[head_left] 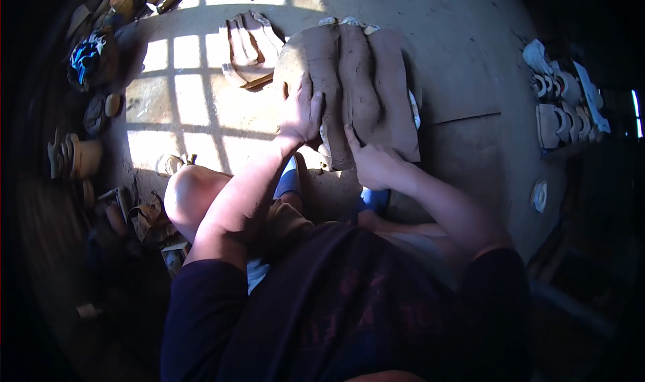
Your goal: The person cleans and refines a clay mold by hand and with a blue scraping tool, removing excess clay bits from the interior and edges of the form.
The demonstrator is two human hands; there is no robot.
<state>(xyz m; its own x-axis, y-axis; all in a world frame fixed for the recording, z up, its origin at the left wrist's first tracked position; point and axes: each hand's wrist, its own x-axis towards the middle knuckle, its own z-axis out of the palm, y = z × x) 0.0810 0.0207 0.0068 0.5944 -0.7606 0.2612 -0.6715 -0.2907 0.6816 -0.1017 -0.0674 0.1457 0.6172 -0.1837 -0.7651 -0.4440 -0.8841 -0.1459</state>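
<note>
A large slab of brown, damp-looking clay (pixel 359 79) lies in front of me, with long wavy ridges and grooves running away from me. My left hand (pixel 302 115) rests on its left side, fingers stretched and apart, holding nothing. Against the near end of the slab is my right hand (pixel 375 161); its index finger is stretched along a groove and touches the clay. The other fingers of that hand are partly hidden, and no tool shows in it. Pale crumpled material (pixel 414 110) peeks out from under the slab's right edge.
A smaller ridged clay piece (pixel 250 49) lies on the floor to the far left, in window light. Curved pale pieces (pixel 564 123) are stacked at the right. Along the left stand a bucket-like container with blue cloth (pixel 86 61) and other clutter. My feet in blue footwear are beneath the near edge.
</note>
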